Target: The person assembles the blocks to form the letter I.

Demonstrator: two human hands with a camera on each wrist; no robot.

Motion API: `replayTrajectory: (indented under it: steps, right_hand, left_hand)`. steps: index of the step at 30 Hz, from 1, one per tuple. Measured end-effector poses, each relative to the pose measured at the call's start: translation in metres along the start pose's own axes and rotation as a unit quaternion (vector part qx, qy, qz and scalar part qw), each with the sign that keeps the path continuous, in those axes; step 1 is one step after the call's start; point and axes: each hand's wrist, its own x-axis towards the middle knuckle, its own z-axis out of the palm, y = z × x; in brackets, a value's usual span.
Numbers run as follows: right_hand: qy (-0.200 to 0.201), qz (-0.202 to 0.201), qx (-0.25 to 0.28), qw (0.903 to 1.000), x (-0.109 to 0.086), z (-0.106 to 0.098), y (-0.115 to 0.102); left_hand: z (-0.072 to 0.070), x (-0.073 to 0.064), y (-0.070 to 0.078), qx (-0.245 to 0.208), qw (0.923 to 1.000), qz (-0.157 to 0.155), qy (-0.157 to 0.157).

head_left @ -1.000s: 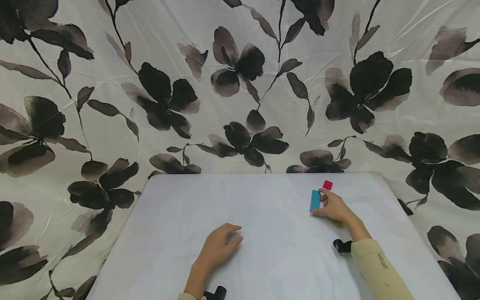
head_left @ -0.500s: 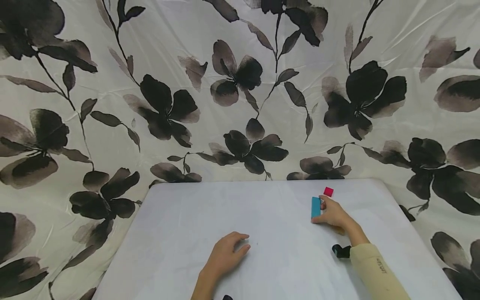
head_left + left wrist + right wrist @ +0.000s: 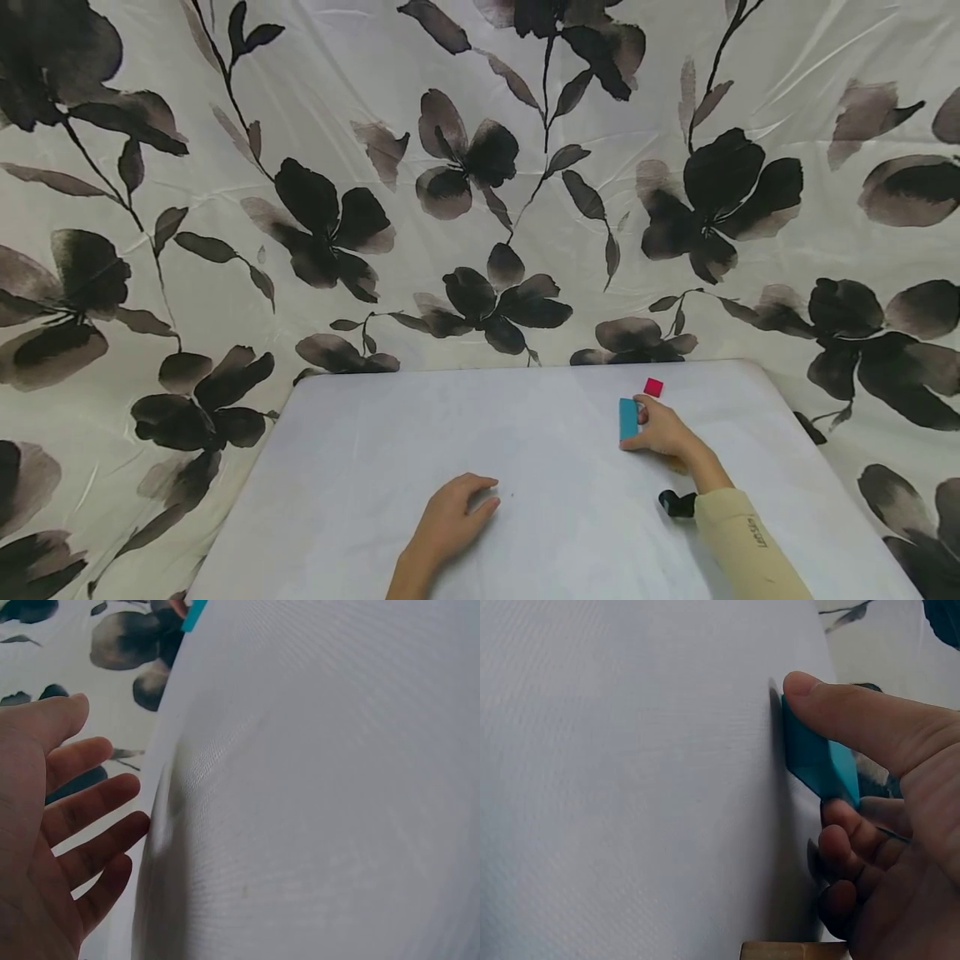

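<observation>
On the right side of the white table my right hand (image 3: 663,435) grips a blue block (image 3: 628,419) between thumb and fingers. The right wrist view shows the thumb along one end of the blue block (image 3: 817,754) and the fingertips at the other, with the block at the table surface. Just beyond that hand lies a small red block (image 3: 653,387). My left hand (image 3: 456,518) is over the middle front of the table, holding nothing. Its fingers are relaxed and spread in the left wrist view, where the palm of the left hand (image 3: 56,802) shows.
A wooden block (image 3: 780,951) lies under the right wrist, mostly hidden in the head view. The white table (image 3: 360,450) ends at a back edge against a floral cloth (image 3: 480,167). A black wrist camera (image 3: 677,503) sits at the right sleeve.
The head view has tilted up a little. My left hand has shifted slightly to the right. The right hand keeps its grip on the blue block in about the same place.
</observation>
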Motion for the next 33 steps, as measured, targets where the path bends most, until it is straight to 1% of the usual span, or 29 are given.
replayTrajectory:
  steps: [3, 6, 15, 19, 22, 27, 30, 33]
  right_hand:
    - [0.001, 0.004, 0.010, 0.9999, 0.001, 0.003, -0.001]
    - [0.002, -0.001, 0.014, 0.9999, 0.002, 0.004, 0.000]
    - [0.008, -0.007, 0.010, 0.9999, 0.005, 0.007, 0.002]
    - [0.002, 0.004, 0.034, 0.9994, 0.003, 0.011, 0.001]
    - [0.005, 0.007, 0.043, 0.9990, 0.002, 0.012, 0.000]
    - [0.014, -0.011, 0.020, 0.9997, 0.000, 0.012, -0.001]
    - [0.012, -0.024, 0.010, 0.9996, -0.002, 0.014, -0.003]
    - [0.013, -0.031, 0.002, 0.9994, -0.004, 0.016, -0.007]
  left_hand:
    - [0.000, -0.001, -0.001, 0.000, 1.0000, 0.002, 0.002]
    - [-0.001, -0.001, -0.001, 0.001, 1.0000, 0.002, 0.002]
    - [-0.002, 0.002, -0.002, -0.001, 1.0000, -0.001, 0.002]
    - [-0.002, 0.002, -0.003, -0.004, 1.0000, -0.005, -0.004]
    - [-0.002, 0.002, -0.003, -0.015, 0.9999, 0.000, -0.001]
    - [-0.003, 0.007, 0.001, -0.033, 0.9994, 0.001, -0.004]
    - [0.000, 0.009, 0.003, -0.031, 0.9995, -0.003, -0.005]
    - [0.003, 0.012, 0.004, -0.031, 0.9995, 0.002, -0.003]
